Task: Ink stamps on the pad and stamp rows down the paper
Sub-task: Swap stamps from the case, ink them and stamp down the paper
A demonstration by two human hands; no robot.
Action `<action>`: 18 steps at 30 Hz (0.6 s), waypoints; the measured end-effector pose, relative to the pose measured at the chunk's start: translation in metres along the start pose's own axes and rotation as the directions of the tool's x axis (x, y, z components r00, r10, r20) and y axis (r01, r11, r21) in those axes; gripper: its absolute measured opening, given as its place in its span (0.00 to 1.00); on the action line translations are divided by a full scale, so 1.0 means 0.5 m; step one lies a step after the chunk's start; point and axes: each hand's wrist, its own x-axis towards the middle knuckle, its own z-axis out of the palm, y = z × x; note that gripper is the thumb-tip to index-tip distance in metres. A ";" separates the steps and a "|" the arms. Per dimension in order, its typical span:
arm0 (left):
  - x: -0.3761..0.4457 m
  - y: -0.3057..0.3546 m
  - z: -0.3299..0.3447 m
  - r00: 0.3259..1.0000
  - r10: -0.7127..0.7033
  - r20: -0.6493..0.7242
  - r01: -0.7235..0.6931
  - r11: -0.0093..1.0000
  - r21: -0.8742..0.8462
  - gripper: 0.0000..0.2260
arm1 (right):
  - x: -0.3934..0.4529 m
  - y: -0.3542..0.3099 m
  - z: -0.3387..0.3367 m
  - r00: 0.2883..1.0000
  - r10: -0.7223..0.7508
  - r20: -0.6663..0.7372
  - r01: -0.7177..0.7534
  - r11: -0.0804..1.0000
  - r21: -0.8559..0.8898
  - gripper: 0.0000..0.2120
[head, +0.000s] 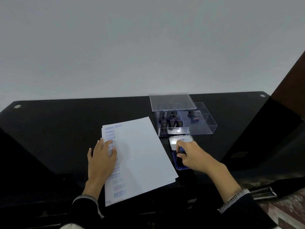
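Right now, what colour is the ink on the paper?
Blue, clearest in the head view: the stamped words down the paper.

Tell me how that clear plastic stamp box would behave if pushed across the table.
The clear stamp box looks rigid, so it would probably slide whole on the glossy black table. The upright stamps inside might topple. Its loose lid, leaning on the back, would likely slip off.

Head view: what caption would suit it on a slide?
Right hand presses a stamp onto the ink pad; left hand steadies the paper.
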 end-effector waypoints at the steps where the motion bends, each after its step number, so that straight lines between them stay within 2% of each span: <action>1: 0.000 0.000 0.000 1.000 0.001 -0.001 -0.001 1.000 0.001 0.19 | 0.002 0.000 0.006 1.000 -0.013 0.020 0.014 1.000 -0.019 0.10; 5: 0.000 0.001 0.000 1.000 -0.001 -0.003 0.001 1.000 0.020 0.19 | 0.009 0.001 0.022 0.995 -0.053 0.079 0.058 0.997 -0.053 0.12; 9: 0.000 0.003 -0.001 1.000 0.000 -0.008 0.001 0.999 0.032 0.19 | 0.008 0.000 0.009 1.000 -0.023 -0.002 0.023 0.999 -0.023 0.14; 15: 0.000 0.002 -0.002 1.000 0.000 -0.010 0.000 1.000 0.020 0.19 | 0.011 0.006 0.017 0.997 -0.023 0.069 0.029 0.995 -0.095 0.14; 18: -0.001 0.002 0.000 1.000 0.005 -0.011 -0.004 1.000 0.028 0.19 | 0.009 0.009 0.021 0.998 -0.024 0.050 0.027 0.998 -0.059 0.17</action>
